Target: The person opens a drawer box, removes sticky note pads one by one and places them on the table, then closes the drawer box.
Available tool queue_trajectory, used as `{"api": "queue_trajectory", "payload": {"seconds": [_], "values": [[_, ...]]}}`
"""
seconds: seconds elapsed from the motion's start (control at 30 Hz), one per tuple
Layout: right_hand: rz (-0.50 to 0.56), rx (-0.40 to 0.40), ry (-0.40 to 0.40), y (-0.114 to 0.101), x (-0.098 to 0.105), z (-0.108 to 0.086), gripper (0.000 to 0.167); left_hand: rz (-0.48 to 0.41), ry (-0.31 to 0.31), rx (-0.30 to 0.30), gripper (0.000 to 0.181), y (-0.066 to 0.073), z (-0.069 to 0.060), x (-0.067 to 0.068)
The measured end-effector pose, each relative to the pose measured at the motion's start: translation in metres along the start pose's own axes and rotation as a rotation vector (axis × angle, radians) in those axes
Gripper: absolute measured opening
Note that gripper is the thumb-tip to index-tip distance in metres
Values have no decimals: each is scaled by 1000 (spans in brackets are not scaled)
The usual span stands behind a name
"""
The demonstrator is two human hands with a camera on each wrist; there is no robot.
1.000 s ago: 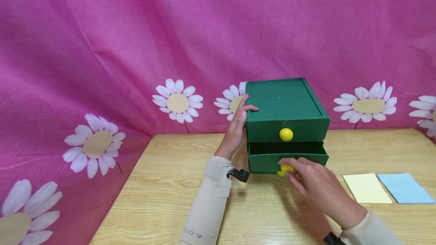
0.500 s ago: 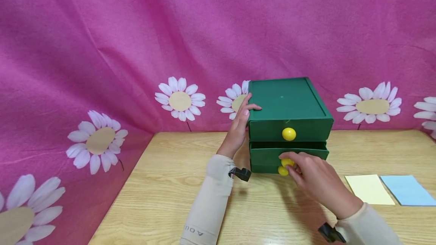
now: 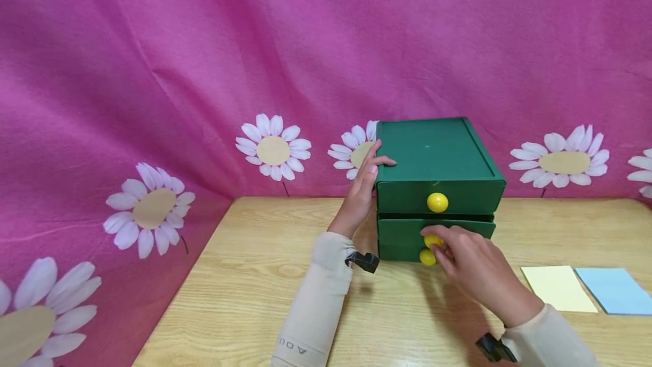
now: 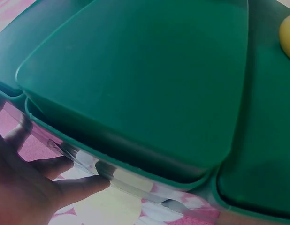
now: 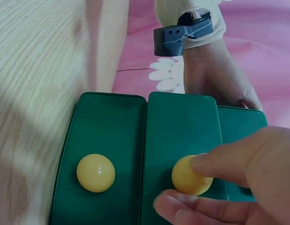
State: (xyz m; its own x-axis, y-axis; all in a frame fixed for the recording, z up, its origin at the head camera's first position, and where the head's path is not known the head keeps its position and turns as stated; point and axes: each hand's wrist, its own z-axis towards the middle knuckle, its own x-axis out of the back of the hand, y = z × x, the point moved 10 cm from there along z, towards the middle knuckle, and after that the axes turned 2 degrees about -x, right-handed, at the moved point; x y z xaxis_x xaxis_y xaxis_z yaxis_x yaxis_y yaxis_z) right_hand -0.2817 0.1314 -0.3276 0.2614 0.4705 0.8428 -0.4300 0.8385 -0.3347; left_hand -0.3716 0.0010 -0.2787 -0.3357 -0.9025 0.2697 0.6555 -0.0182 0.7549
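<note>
On the tabletop (image 3: 244, 282) stands a green three-drawer cabinet (image 3: 433, 149), its middle drawer (image 3: 399, 234) slightly ajar. The left hand (image 3: 359, 194) rests along the cabinet's side, fingers extended; the right hand's (image 3: 476, 265) grip pinches the yellow knob (image 5: 184, 178). Looks like drawer-closing; next calls for a straight push.

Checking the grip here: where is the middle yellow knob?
In the head view, the middle yellow knob is right of centre, pinched by the right hand, below the top yellow knob and above the bottom yellow knob.
</note>
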Motion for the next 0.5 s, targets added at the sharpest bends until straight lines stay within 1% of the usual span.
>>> {"api": "queue_trajectory", "payload": {"seconds": [0.23,0.37,0.5], "values": [[-1,27,33,-1,-1,0,25,9,17,-25,41,3,0,2],[-9,38,46,0,0,-2,26,14,13,-24,40,1,-1,0],[-4,33,50,2,-1,-3,26,17,13,-20,40,1,-1,-1]]}}
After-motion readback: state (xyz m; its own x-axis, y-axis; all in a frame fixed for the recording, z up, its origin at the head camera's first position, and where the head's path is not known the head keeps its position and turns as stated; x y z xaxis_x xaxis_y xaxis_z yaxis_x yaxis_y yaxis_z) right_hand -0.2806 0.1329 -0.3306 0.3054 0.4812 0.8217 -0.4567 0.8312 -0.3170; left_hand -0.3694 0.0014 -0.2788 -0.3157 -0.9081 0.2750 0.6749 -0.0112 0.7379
